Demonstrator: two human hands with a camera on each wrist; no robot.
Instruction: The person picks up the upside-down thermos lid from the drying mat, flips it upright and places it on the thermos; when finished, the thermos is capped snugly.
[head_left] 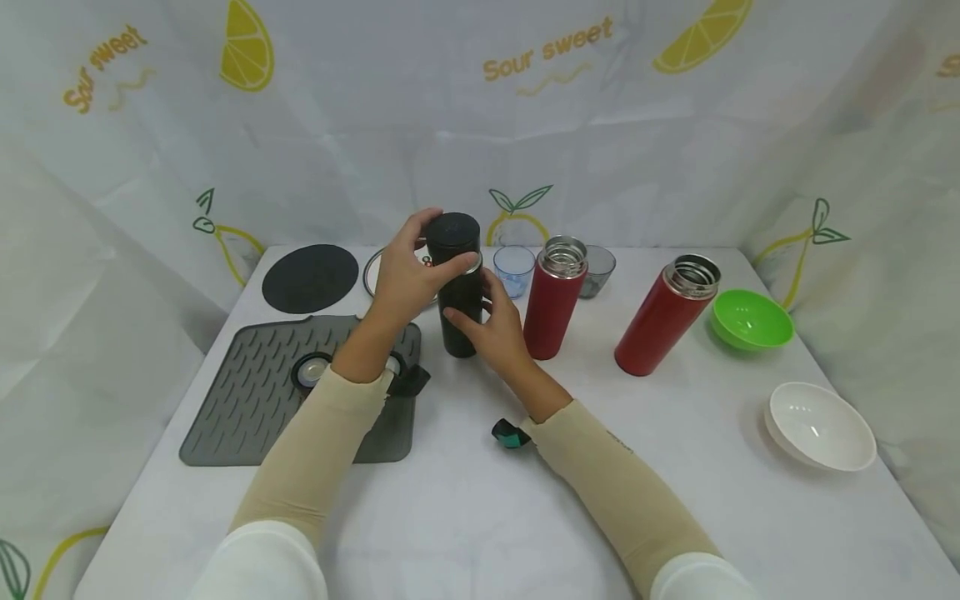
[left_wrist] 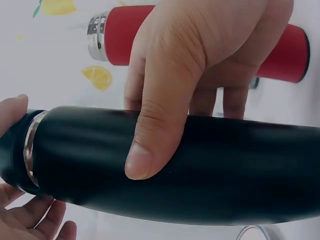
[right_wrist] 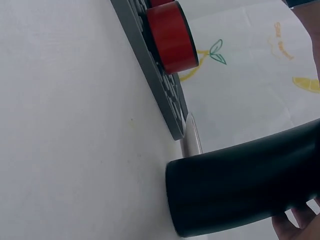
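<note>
A black thermos [head_left: 459, 321] stands on the table in front of me in the head view, its black lid [head_left: 453, 233] on top. My left hand [head_left: 408, 271] grips the lid from the left, thumb across its front. Lower down, my right hand [head_left: 498, 329] holds the body from the right. A silver ring [left_wrist: 31, 147] shows between lid and body in the left wrist view, where the right thumb [left_wrist: 150, 140] lies along the body. In the right wrist view the thermos base [right_wrist: 185, 200] is at the tabletop.
Right of the thermos stand two lidless red thermoses [head_left: 551, 308] [head_left: 660, 325], with two glasses [head_left: 513, 265] behind. A green bowl [head_left: 750, 321] and a white bowl [head_left: 817, 425] are farther right. Red lids [right_wrist: 172, 37] sit on the grey mat [head_left: 247, 400], near a black disc [head_left: 310, 279].
</note>
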